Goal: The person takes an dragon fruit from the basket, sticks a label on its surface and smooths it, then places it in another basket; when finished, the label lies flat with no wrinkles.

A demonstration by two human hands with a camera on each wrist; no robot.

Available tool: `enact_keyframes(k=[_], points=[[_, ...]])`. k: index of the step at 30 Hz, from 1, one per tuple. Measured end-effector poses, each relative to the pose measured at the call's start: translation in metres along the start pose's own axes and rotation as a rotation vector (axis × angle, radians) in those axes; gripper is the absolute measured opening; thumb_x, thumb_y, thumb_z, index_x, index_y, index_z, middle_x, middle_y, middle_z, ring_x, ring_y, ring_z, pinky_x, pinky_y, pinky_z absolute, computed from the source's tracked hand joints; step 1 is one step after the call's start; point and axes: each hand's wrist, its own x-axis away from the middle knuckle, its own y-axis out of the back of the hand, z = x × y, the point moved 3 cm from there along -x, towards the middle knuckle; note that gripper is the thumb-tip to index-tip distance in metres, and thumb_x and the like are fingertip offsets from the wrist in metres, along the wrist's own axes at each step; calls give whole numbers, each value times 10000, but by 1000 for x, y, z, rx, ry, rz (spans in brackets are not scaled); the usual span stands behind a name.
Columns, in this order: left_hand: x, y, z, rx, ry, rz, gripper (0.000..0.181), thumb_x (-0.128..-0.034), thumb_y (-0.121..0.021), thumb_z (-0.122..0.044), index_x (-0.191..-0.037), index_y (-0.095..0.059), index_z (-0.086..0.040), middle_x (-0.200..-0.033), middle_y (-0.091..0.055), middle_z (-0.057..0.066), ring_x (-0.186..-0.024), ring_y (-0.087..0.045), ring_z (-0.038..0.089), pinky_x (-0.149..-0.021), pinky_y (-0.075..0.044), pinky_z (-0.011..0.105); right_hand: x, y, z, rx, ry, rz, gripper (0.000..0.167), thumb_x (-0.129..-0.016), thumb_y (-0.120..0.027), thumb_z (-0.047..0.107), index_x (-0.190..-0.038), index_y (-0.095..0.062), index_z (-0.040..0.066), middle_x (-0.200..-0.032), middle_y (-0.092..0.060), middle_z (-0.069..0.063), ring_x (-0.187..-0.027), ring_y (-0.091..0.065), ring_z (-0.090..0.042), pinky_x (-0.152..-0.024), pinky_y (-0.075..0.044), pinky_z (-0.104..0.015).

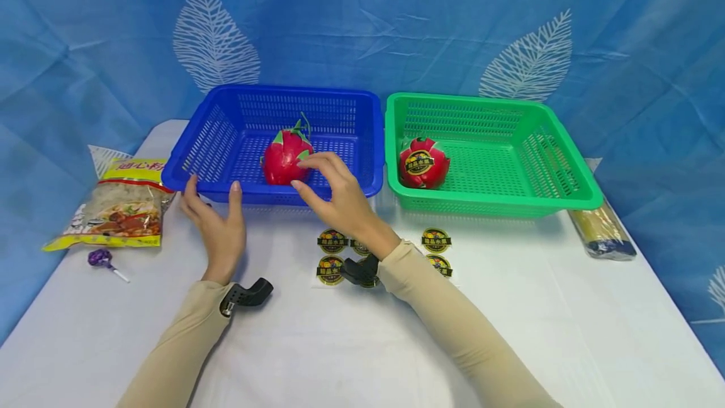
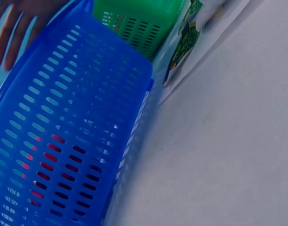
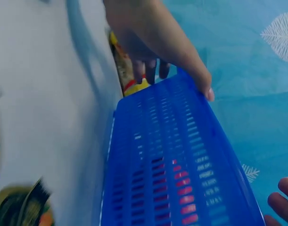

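A red dragon fruit (image 1: 281, 159) with green scales and a curly stem lies in the blue basket (image 1: 308, 91). My right hand (image 1: 345, 203) reaches over the basket's front rim, fingers spread and lightly bent beside the fruit's right side; whether the fingertips touch it I cannot tell. At the front left corner of that basket, my left hand (image 1: 221, 232) touches the rim, its thumb and fingers apart and fairly straight. The right wrist view shows the left thumb over the rim. Another dragon fruit (image 1: 438, 175), bearing a round black and gold sticker (image 1: 420, 162), sits in the green basket (image 1: 481, 199).
Round stickers (image 1: 333, 241) on backing lie before the baskets, partly behind my right wrist, with more stickers (image 1: 436, 240) to its right. A yellow-edged food bag (image 1: 121, 206) and a purple lollipop (image 1: 100, 257) are at left. A clear-wrapped package (image 1: 603, 232) lies at right.
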Motion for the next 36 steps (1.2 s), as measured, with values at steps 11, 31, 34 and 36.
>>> enact_keyframes(k=[11,31,34,36], points=[[-1,-1,0,15,-27,21,702,-867,-553,-402,-1399,-183,-130,-1450,-138,63,-1365,-147,135,-1142,-92,273,-45,-34,1,-226,-175,-67,321,-894,-558,222,-1176,-573,69,-1188,-574,-87,-1084,-561,-168,-794,-512,-184],[0,0,3,-9,-17,4,683,-869,-549,-408,-1394,-197,-148,-1448,-152,70,-1365,-161,138,-1141,-100,262,-96,-51,-37,-337,-631,-121,399,-920,-456,430,-1163,-559,131,-1128,-603,-9,-1025,-559,-102,-852,-459,-188],[0,-2,3,-5,-24,6,682,-872,-542,-409,-1396,-191,-147,-1451,-144,76,-1367,-155,140,-1143,-97,270,-94,-49,-42,-294,-673,-173,346,-918,-485,384,-1082,-601,102,-1030,-633,-33,-928,-582,-119,-772,-462,-178],[0,-2,4,-6,-27,5,683,-873,-537,-415,-1397,-189,-148,-1452,-140,75,-1366,-155,138,-1143,-98,273,-91,-48,-44,-247,-702,-208,305,-915,-504,344,-1025,-622,85,-966,-643,-44,-871,-586,-133,-720,-455,-181]])
